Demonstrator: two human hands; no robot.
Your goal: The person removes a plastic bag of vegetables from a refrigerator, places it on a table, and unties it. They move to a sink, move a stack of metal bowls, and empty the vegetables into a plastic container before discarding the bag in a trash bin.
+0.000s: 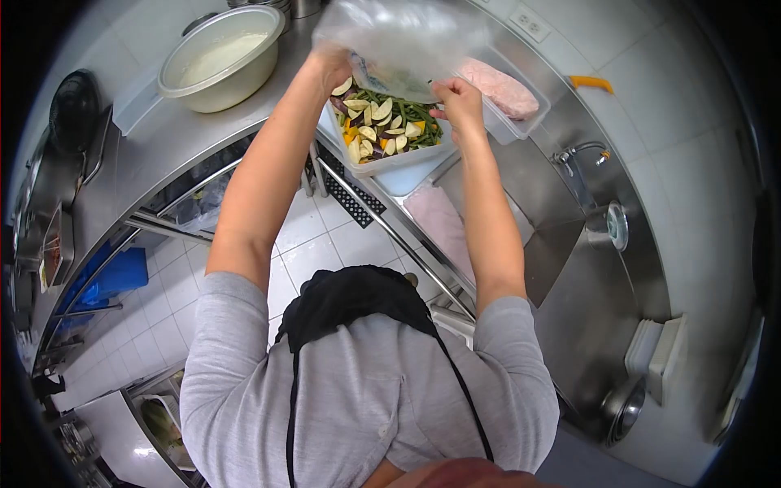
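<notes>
A clear plastic bag (399, 41) is stretched between my two hands, above a plastic container (376, 168) of cut vegetables. My left hand (329, 67) grips the bag's left side, its fingers partly hidden by the plastic. With a pinch, my right hand (460, 106) holds the bag's lower right edge. Pale wedges that look like eggplant (358, 104), orange pieces (415, 128) and green beans (407, 111) lie in the container. It rests on a white-blue board (407, 176) at the counter's edge.
Right of the container, a tub (527, 128) holds pink meat (500, 88). Beyond is a steel sink with a faucet (579, 153). A large bowl (221, 57) of whitish contents stands on the left counter. An orange-handled tool (591, 82) lies by the wall.
</notes>
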